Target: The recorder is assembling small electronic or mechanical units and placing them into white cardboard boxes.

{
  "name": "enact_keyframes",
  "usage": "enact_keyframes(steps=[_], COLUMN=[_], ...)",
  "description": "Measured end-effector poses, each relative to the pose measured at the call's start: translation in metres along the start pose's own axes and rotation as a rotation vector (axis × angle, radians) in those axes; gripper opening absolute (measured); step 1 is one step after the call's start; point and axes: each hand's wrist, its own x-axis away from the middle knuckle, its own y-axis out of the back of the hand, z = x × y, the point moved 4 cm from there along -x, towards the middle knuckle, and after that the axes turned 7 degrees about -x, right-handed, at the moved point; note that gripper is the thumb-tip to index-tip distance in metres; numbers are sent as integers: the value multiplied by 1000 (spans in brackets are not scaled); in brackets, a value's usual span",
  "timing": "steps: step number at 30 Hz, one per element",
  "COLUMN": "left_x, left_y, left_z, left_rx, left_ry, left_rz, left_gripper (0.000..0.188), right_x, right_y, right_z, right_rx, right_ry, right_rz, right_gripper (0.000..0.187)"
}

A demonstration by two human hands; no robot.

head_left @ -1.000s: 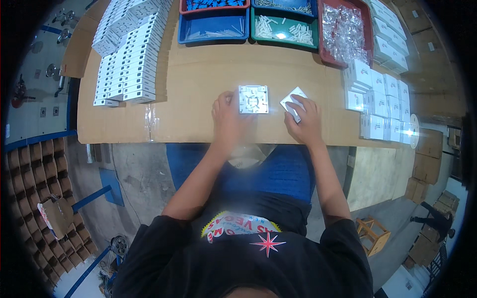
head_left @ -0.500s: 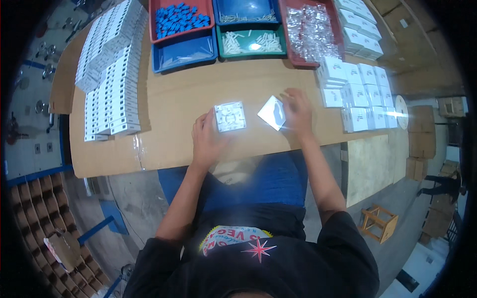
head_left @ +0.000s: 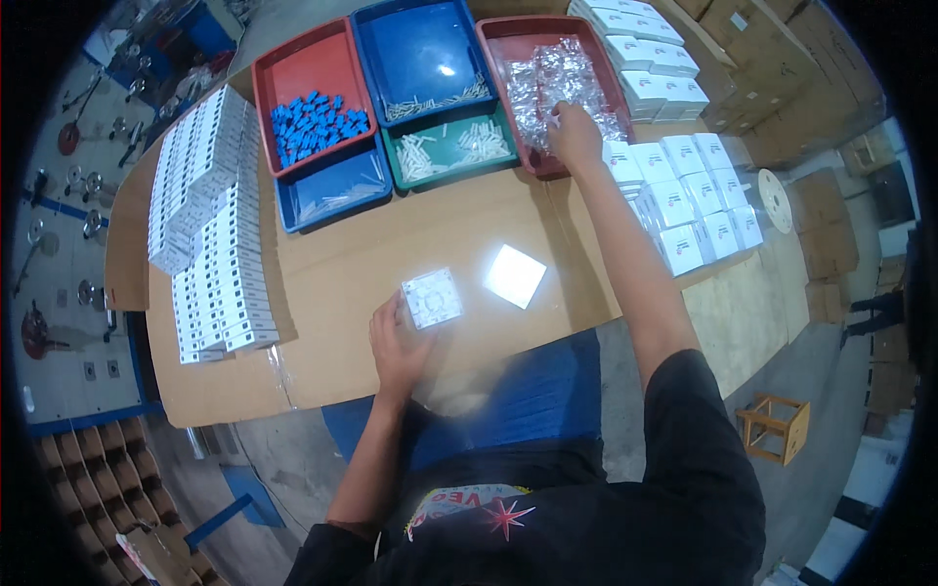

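Note:
My left hand [head_left: 393,350] is curled around the left and near edges of a white square plastic housing [head_left: 431,298] on the cardboard table top. Round and angular moulded shapes show on the housing's upper face. To its right lies a flat white square plate [head_left: 516,276], bright with glare and untouched. My right hand [head_left: 576,137] is stretched out over the near part of a red tray [head_left: 545,168] of clear plastic packets [head_left: 562,66]. Its fingers are bent together among the packets; what they grip is too small to make out.
Blue plugs [head_left: 318,127] fill part of another red tray. Small screws [head_left: 440,102] lie in a blue tray, white pegs [head_left: 479,144] in a green one, thin clear strips [head_left: 337,200] in a lower blue one. Stacked white boxes [head_left: 220,234] stand left, more white boxes [head_left: 684,195] right.
My right hand has left the white plate and reached forward into the red tray of packets. The plate lies flat on the table. My left hand stays at the housing; the view has shifted.

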Motion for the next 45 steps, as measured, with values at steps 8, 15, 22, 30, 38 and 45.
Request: enact_keyframes(steps=[8, 15, 22, 30, 38, 45], left_x=[-3, -2, -5, 1, 3, -7], left_y=[0, -2, -1, 5, 2, -13], left_z=[-8, -5, -8, -1, 17, -37], left_rx=[-78, -116, -122, 12, 446, 770], left_ry=[-22, -23, -38, 24, 341, 481], left_rz=[20, 34, 19, -17, -162, 90], left_gripper=[76, 79, 79, 69, 32, 26], right_x=[-10, -5, 0, 39, 148, 236], right_y=[-14, -21, -5, 33, 37, 22], right_z=[-10, -19, -12, 24, 81, 142], right_rx=[188, 105, -24, -318, -985, -1287], right_ry=[-50, -26, -50, 7, -280, -503], right_rz=[55, -8, -67, -158, 102, 442], right_gripper=[17, 14, 16, 15, 12, 10])
